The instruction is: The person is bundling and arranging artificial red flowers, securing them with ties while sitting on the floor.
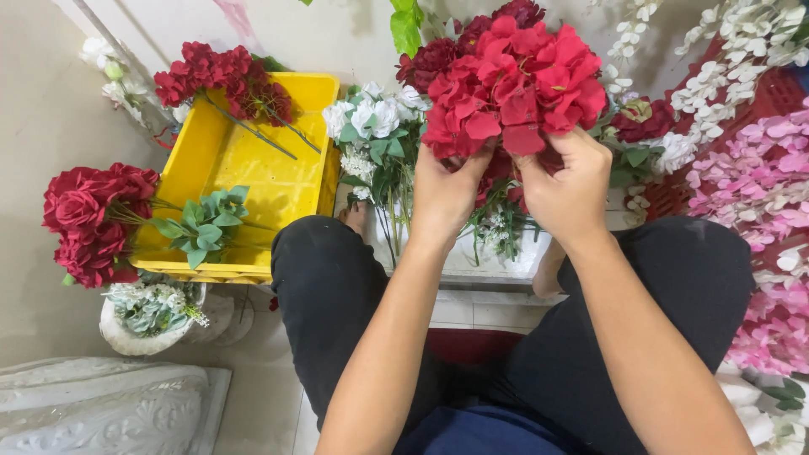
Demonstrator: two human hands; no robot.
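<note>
Nearest us are our knees in dark trousers, forearms rising between them. Our left hand and right hand each have their grip pressed together around the stems under a bright red flower bunch, held up in front of us, the fingers curled tight just beneath the petals. Left of our knee, a yellow crate holds green leaf sprigs; dark red roses hang over its near corner and more red blooms lie across its far rim. A white pot stands beside it on the pale tiled floor. Beyond, white flowers; at right, pink blossoms.
</note>
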